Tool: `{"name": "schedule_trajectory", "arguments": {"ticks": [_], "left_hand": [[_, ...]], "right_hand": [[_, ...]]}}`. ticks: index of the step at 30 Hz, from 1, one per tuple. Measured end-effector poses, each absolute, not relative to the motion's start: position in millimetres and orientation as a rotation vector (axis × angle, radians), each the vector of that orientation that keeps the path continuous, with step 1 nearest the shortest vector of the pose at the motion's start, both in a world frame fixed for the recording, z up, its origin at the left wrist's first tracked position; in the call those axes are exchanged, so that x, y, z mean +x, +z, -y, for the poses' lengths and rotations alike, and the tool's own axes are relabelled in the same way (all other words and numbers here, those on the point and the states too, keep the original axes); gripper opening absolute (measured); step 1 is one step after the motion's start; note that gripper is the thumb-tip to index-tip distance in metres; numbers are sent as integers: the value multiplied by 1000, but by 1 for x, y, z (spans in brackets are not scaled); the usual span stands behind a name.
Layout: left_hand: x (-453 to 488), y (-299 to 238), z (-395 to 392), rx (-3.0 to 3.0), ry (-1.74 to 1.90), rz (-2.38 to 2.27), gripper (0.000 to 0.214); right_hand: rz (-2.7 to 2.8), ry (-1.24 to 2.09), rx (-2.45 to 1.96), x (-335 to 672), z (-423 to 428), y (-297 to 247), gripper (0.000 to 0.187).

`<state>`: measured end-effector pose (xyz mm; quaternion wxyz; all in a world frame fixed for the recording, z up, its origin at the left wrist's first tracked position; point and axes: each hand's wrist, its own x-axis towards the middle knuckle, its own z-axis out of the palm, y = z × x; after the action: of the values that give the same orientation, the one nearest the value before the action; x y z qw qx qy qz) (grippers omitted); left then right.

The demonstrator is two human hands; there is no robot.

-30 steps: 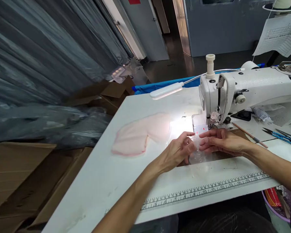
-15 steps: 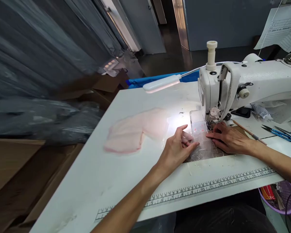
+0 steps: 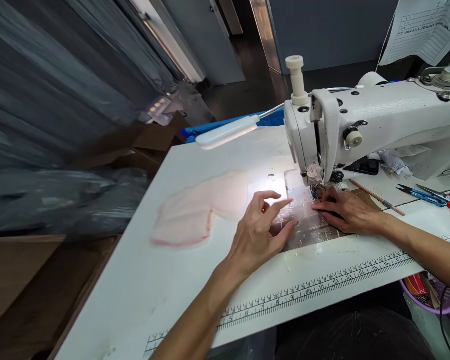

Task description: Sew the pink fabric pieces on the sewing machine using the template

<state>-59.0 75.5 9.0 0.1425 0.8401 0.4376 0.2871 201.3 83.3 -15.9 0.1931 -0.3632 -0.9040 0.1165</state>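
Observation:
My left hand (image 3: 260,231) rests on the white table, fingers spread, fingertips on a clear plastic piece (image 3: 307,222) lying in front of the needle. My right hand (image 3: 345,210) lies flat on the same clear piece, fingers stretched toward the presser foot of the white sewing machine (image 3: 360,125). Neither hand grips anything. A stack of pale pink fabric pieces (image 3: 197,210) lies to the left of my left hand, apart from it.
A lamp on a bendy neck (image 3: 227,132) lights the needle area. A pencil (image 3: 377,197), blue scissors (image 3: 422,195) and red-handled tools lie to the right. A printed ruler (image 3: 322,290) runs along the table's front edge. Cardboard boxes and plastic sheeting stand at left.
Both hands have come down from pinching the clear piece in the air to lying flat on it by the needle. The camera has swung to the left.

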Motion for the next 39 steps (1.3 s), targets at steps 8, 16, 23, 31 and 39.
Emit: {"name": "schedule_trajectory", "arguments": {"ticks": [8, 16, 23, 31, 39], "left_hand": [[-57, 8, -75, 2585, 530, -556, 12], [-54, 7, -74, 2542, 599, -616, 18], [-50, 5, -72, 2645, 769, -512, 14], [-49, 2, -72, 2670, 764, -460, 16], [-50, -2, -73, 2708, 739, -474, 18]], "right_hand": [[2496, 382, -975, 203, -83, -18, 36], [2499, 446, -874, 211, -84, -15, 32], [2523, 398, -913, 209, -82, -12, 32], [2517, 372, -929, 209, -82, -15, 33], [2531, 526, -900, 210, -72, -7, 35]]}}
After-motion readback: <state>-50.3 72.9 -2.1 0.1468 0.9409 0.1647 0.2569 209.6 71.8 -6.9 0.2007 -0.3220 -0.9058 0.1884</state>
